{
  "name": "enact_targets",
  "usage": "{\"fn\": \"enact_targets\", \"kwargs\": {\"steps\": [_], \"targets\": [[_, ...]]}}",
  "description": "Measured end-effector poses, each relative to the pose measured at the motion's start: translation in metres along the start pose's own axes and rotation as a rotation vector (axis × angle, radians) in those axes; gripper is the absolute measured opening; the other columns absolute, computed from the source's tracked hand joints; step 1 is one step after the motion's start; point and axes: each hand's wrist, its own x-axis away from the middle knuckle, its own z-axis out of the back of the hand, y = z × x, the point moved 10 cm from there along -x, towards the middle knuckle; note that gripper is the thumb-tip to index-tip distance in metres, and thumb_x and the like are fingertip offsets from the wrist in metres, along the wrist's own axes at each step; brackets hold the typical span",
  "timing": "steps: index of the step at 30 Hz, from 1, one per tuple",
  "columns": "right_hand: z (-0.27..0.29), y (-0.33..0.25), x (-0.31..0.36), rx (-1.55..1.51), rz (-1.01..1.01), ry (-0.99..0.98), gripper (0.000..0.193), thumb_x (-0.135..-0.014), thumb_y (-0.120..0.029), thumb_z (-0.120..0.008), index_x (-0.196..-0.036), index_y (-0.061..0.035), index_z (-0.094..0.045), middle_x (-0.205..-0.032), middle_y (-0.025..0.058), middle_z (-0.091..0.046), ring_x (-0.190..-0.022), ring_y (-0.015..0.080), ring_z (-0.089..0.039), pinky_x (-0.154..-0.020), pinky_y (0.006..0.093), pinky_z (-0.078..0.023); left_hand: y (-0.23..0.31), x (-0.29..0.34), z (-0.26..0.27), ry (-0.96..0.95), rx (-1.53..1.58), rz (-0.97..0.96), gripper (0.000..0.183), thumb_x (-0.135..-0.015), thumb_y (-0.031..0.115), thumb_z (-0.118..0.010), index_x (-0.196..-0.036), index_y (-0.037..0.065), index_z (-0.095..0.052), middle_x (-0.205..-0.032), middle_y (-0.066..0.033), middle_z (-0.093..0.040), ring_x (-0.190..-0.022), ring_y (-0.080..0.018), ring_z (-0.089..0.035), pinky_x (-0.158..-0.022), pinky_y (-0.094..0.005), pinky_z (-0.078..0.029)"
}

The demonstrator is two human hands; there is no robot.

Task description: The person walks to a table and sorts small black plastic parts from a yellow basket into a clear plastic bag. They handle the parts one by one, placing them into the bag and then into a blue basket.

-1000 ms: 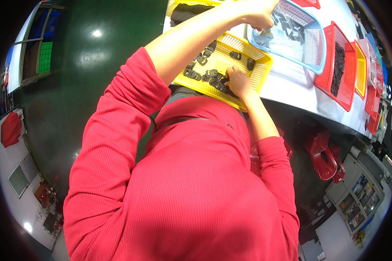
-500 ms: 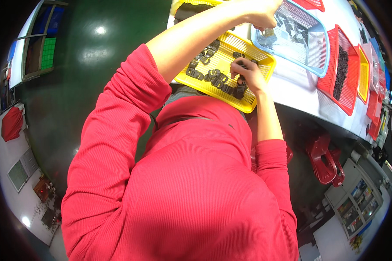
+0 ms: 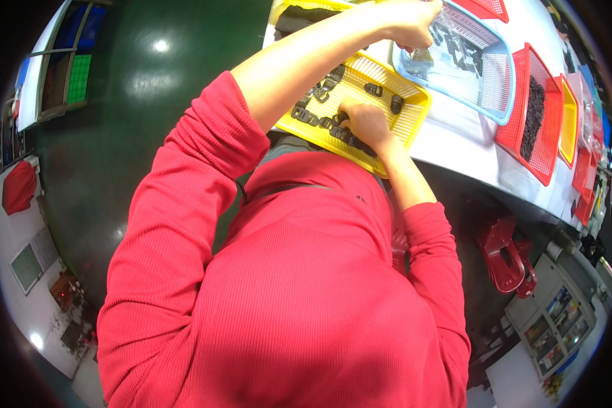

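My left hand (image 3: 411, 26) is closed at the top of the view, above the near left corner of a pale blue basket (image 3: 449, 94). A clear plastic bag (image 3: 422, 60) hangs from its fingers, with small contents I cannot make out. Lower down, my right hand (image 3: 368, 125) reaches into a yellow basket (image 3: 409, 126). Its fingers are curled around a black plastic buckle, mostly covered by the hand. Several more black buckles (image 3: 304, 116) lie along the basket's left and near sides. Two sit apart, a buckle (image 3: 373, 89) and another buckle (image 3: 396, 104), toward the right end.
Clear bags with black pieces (image 3: 466, 54) lie in the blue basket. Right of it on the white table (image 3: 455, 146) stand a red basket (image 3: 549, 153) of black bits and a yellow tray (image 3: 568, 129). Another yellow basket (image 3: 306, 5) is behind my left forearm. Red stools (image 3: 500, 255) stand below.
My right hand has shifted left and nearer within the yellow basket, uncovering the two separate buckles at its right end. The left hand stays almost in place with the bag.
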Motion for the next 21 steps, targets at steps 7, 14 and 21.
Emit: {"fn": "enact_targets", "kwargs": {"steps": [7,14,21], "targets": [[0.000,0.007,-0.004,0.137,-0.105,-0.112,0.013,-0.067,-0.014,-0.057,-0.078,-0.0067,-0.061,-0.075,0.0142,-0.064,-0.074,0.0284,-0.064,-0.063,0.0390,-0.051,-0.003,0.002,0.001,-0.047,0.190,0.058,0.040,-0.065,0.008,-0.057,-0.105,0.005,-0.055,-0.093,-0.0203,-0.060,-0.084,-0.0327,-0.058,-0.074,-0.0402,-0.047],[0.194,-0.001,0.050,-1.299,-0.199,0.199,0.014,-0.074,-0.010,-0.067,-0.086,-0.0096,-0.059,-0.063,-0.0065,-0.051,-0.047,-0.0021,-0.035,-0.041,0.0158,-0.025,0.008,0.015,0.022,-0.018,0.220,0.113,0.047,-0.065,0.013,-0.062,-0.110,0.006,-0.053,-0.098,-0.0214,-0.057,-0.090,-0.0340,-0.056,-0.079,-0.0412,-0.045],[0.262,0.089,0.017,-0.270,-0.385,0.414,0.017,-0.075,-0.019,-0.065,-0.086,-0.0073,-0.061,-0.066,0.0048,-0.061,-0.056,0.0132,-0.057,-0.051,0.0263,-0.044,0.019,0.001,0.010,-0.069,0.215,0.103,0.023,-0.071,0.014,-0.059,-0.093,0.005,-0.058,-0.085,-0.0175,-0.059,-0.082,-0.0323,-0.056,-0.073,-0.0406,-0.044]]}}
